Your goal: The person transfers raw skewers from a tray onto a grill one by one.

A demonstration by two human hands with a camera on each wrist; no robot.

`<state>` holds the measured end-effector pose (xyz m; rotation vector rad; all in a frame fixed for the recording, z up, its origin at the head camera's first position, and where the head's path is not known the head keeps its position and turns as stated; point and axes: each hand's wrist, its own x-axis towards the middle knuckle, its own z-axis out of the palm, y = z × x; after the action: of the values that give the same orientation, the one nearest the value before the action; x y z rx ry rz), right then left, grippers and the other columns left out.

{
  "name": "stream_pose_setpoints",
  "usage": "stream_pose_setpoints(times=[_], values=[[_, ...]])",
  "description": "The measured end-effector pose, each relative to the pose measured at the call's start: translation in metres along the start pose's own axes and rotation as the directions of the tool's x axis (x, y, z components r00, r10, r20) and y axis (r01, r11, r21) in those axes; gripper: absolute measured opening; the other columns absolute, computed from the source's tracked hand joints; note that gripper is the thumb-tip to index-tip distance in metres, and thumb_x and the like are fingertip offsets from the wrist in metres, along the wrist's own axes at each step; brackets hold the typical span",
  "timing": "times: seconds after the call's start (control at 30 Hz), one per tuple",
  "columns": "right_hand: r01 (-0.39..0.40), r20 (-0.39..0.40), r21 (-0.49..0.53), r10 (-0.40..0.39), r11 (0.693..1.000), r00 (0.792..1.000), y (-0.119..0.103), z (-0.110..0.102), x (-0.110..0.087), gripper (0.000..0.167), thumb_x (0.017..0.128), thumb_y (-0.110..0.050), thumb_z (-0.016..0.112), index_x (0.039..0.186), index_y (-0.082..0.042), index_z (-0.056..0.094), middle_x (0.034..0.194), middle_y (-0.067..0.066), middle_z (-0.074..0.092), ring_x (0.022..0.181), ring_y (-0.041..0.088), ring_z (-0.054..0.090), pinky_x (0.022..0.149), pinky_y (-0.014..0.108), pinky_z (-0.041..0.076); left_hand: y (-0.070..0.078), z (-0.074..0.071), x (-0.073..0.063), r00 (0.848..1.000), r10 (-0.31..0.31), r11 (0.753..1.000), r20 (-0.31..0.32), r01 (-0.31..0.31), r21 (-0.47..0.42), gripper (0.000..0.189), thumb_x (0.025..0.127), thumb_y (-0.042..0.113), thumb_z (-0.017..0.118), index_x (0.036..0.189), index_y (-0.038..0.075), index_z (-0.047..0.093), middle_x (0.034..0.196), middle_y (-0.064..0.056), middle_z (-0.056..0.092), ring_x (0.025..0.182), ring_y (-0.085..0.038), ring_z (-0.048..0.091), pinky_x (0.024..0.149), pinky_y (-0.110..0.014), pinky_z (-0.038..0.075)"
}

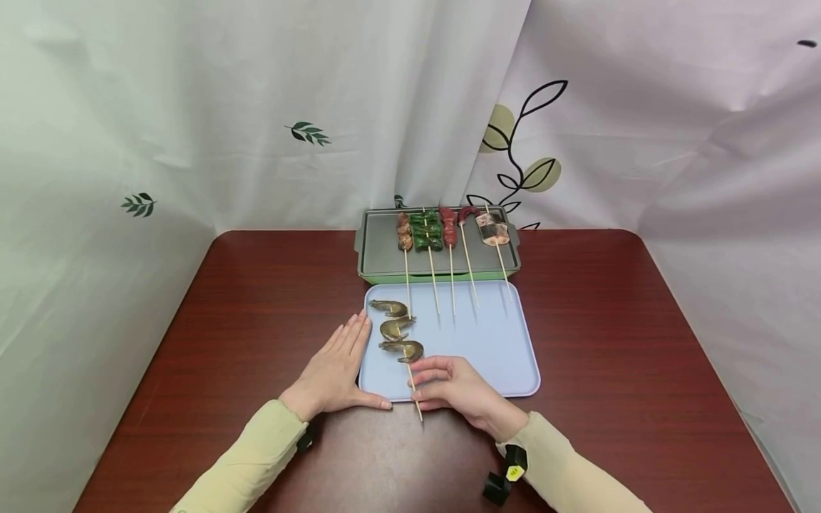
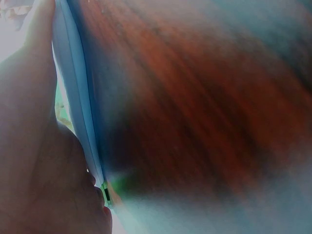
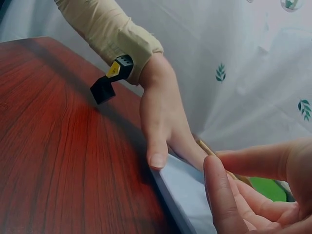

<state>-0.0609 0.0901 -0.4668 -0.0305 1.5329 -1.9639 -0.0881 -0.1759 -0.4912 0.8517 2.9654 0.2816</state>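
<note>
A skewer of grey-brown shrimp lies over the left part of a pale blue tray, its bare stick pointing toward the front edge. My right hand pinches that stick between thumb and fingers, just below the lowest shrimp. In the right wrist view, the stick's end shows at the fingertips. My left hand rests at the tray's left front corner, fingers straight along the left side and thumb along the front edge. The left wrist view shows this hand beside the tray's rim.
Behind the tray stands a grill pan with a green base. Across it lie skewers of brown meat, green pepper, red meat, a curled dark red piece and fish. Their sticks reach over the tray.
</note>
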Motion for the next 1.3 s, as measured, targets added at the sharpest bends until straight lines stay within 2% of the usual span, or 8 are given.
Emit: stream_pose_setpoints(times=[0.23,0.47,0.63,0.8,1.03,1.3], values=[[0.023,0.023,-0.007,-0.023,1.0,0.999,-0.003,0.005,-0.004,0.047,0.085,0.011,0.071,0.13,0.016,0.057,0.099,0.011,0.07,0.08,0.018,0.07,0.075,0.035,0.061,0.003,-0.007,0.0,1.0,-0.005,1.0,0.017,0.004,0.002,0.146,0.064,0.097,0.055,0.158,-0.009,0.019,0.166,-0.025,0.013,0.153,-0.035,0.013,0.123,-0.045,0.016],[0.041,0.06,-0.032,-0.039,0.999,0.997,-0.007,0.009,-0.005,0.049,0.084,0.01,0.071,0.13,0.017,0.057,0.099,0.011,0.069,0.076,0.015,0.069,0.072,0.032,0.061,0.004,-0.007,0.0,1.0,0.009,1.0,-0.007,-0.009,-0.008,0.145,0.065,0.094,0.06,0.156,-0.012,0.021,0.165,-0.026,0.012,0.152,-0.037,0.016,0.122,-0.046,0.019],[0.081,0.103,-0.061,-0.074,0.995,0.992,-0.013,0.012,-0.006,0.049,0.084,0.012,0.07,0.13,0.018,0.054,0.1,0.012,0.066,0.078,0.014,0.069,0.073,0.032,0.061,0.004,-0.007,0.0,1.0,0.003,1.0,-0.002,-0.003,-0.016,0.145,0.064,0.093,0.062,0.157,-0.01,0.021,0.166,-0.026,0.011,0.152,-0.037,0.016,0.122,-0.046,0.018],[0.129,0.134,-0.09,-0.117,0.987,0.984,-0.026,0.014,-0.006,0.048,0.085,0.013,0.069,0.13,0.019,0.053,0.101,0.013,0.064,0.079,0.016,0.07,0.073,0.035,0.062,0.004,-0.01,0.0,1.0,0.001,1.0,0.007,-0.001,-0.01,0.145,0.063,0.093,0.062,0.156,-0.01,0.024,0.164,-0.028,0.017,0.152,-0.038,0.016,0.122,-0.047,0.018],[0.206,0.114,-0.173,-0.188,0.963,0.975,-0.051,0.016,0.001,0.043,0.087,0.01,0.07,0.128,0.011,0.06,0.105,0.015,0.066,0.081,0.018,0.071,0.075,0.041,0.062,0.004,-0.009,0.0,0.999,-0.012,1.0,0.035,0.013,-0.01,0.144,0.064,0.094,0.06,0.156,-0.011,0.024,0.164,-0.027,0.016,0.152,-0.037,0.014,0.122,-0.047,0.018],[0.264,0.058,-0.211,-0.258,0.941,0.964,-0.083,0.021,0.016,0.045,0.087,0.007,0.072,0.13,0.007,0.06,0.11,0.019,0.067,0.087,0.023,0.073,0.078,0.045,0.061,0.005,-0.009,0.0,1.0,0.003,1.0,0.005,-0.002,-0.022,0.144,0.065,0.093,0.06,0.157,-0.01,0.021,0.165,-0.026,0.017,0.152,-0.037,0.016,0.121,-0.048,0.02]])
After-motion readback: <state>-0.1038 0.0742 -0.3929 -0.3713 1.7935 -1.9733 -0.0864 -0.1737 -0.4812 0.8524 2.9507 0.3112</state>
